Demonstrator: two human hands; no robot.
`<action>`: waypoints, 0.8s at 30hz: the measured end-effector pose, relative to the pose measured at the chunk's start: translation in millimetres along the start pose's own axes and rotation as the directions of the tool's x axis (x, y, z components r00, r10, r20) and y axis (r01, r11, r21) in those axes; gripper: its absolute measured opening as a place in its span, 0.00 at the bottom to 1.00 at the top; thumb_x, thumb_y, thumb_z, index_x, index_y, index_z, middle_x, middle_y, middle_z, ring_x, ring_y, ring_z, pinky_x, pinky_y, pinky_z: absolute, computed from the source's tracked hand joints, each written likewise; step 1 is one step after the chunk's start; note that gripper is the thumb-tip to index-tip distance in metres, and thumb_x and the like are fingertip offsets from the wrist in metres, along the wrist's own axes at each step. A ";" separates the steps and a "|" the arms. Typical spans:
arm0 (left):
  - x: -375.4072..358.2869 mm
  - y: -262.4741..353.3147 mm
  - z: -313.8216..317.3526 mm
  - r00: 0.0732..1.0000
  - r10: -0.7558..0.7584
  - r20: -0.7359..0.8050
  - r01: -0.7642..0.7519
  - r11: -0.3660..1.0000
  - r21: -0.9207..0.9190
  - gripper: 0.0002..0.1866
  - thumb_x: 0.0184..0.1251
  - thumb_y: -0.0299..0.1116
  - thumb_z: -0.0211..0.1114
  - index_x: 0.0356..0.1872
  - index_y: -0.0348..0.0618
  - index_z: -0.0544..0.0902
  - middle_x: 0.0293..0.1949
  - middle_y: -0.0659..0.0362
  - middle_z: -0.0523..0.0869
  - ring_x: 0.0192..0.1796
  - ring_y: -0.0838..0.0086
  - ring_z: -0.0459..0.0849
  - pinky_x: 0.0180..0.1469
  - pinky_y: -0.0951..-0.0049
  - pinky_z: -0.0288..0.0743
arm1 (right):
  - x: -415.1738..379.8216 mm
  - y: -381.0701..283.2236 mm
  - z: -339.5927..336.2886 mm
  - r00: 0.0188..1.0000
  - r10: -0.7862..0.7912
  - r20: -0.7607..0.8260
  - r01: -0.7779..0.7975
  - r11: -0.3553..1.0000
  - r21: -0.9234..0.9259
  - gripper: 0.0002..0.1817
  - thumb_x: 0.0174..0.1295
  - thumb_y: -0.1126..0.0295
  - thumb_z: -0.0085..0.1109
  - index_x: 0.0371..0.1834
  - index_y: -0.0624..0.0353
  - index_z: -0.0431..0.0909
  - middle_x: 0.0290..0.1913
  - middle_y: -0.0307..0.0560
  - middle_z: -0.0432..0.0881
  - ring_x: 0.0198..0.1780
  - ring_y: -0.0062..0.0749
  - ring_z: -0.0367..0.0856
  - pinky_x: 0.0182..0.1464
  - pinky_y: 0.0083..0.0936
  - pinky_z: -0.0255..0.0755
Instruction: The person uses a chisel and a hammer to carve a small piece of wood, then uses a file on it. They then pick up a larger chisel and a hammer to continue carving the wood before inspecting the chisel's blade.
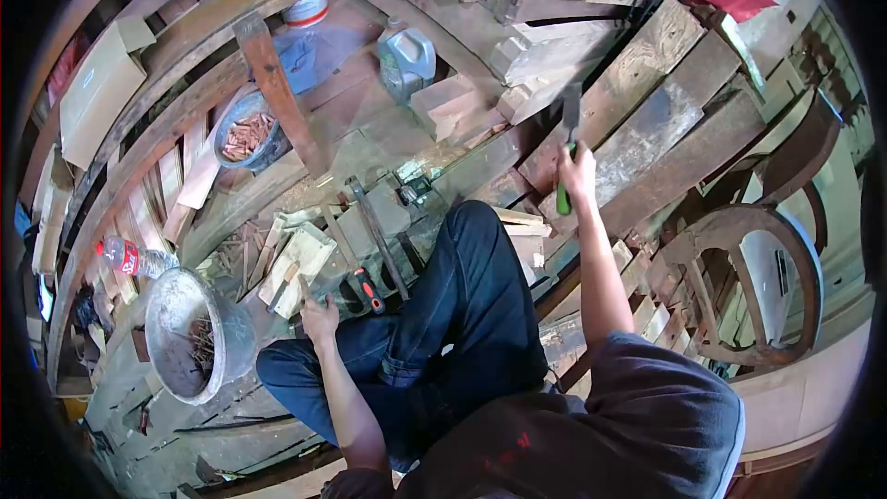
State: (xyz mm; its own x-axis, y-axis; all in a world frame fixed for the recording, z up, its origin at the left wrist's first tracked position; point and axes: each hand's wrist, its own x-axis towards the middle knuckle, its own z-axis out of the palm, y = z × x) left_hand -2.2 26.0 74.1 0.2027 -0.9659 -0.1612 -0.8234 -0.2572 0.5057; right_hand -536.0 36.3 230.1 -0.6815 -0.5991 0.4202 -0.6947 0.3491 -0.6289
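Observation:
My right hand (578, 172) is raised out to the right, closed around the green handle of a tool (572, 113) with a flat grey metal end pointing away from me. My left hand (320, 319) is low in front of my left knee, fingers pinched on a thin wooden stick (304, 287). That stick stands by the near edge of a pale wooden block (307, 257). A slim tool with a tan handle (291, 271) lies across the block. Right of the left hand rests a red-and-black handle (370, 290), near a long metal bar (372, 233).
A whitish bucket (164, 365) with nails inside stands at left, beside a plastic bottle (132, 257). Wooden pegs fill another bucket (224, 149). A blue-grey jug (407, 63) stands ahead. Heavy planks (661, 143) and a round wooden frame (809, 268) occupy the right.

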 end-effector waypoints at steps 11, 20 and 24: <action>4.9 -13.1 8.6 0.997 0.058 -0.056 -0.059 0.998 -0.029 0.44 0.62 0.37 0.67 0.78 0.57 0.54 0.51 0.34 0.83 0.51 0.41 0.83 0.54 0.49 0.76 | 33.2 37.3 18.9 0.913 -0.016 0.407 0.109 0.972 -0.207 0.21 0.65 0.59 0.59 0.49 0.69 0.78 0.36 0.72 0.83 0.38 0.62 0.85 0.41 0.44 0.79; 12.2 -19.7 13.1 1.000 0.013 -0.017 -0.014 0.996 -0.088 0.43 0.61 0.34 0.68 0.77 0.55 0.56 0.52 0.33 0.82 0.53 0.41 0.82 0.56 0.50 0.76 | 48.4 44.5 19.5 0.954 0.007 0.300 0.037 0.989 -0.144 0.20 0.66 0.57 0.57 0.44 0.68 0.80 0.29 0.63 0.84 0.27 0.46 0.86 0.32 0.39 0.79; 7.7 -7.9 2.0 0.998 -0.044 0.034 0.046 0.996 -0.076 0.43 0.61 0.34 0.68 0.77 0.54 0.56 0.52 0.33 0.82 0.52 0.41 0.83 0.56 0.51 0.76 | 54.3 51.2 33.1 0.976 0.060 0.208 -0.036 0.992 -0.119 0.20 0.67 0.57 0.56 0.42 0.68 0.80 0.29 0.62 0.84 0.29 0.49 0.86 0.35 0.41 0.80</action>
State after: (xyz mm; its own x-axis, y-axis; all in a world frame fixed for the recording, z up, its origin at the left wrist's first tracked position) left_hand 4.8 20.6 67.2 0.2203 -0.9521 -0.2123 -0.7704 -0.3033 0.5608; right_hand -601.0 -2.2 199.1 -0.6592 -0.7138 0.2365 -0.6922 0.4533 -0.5615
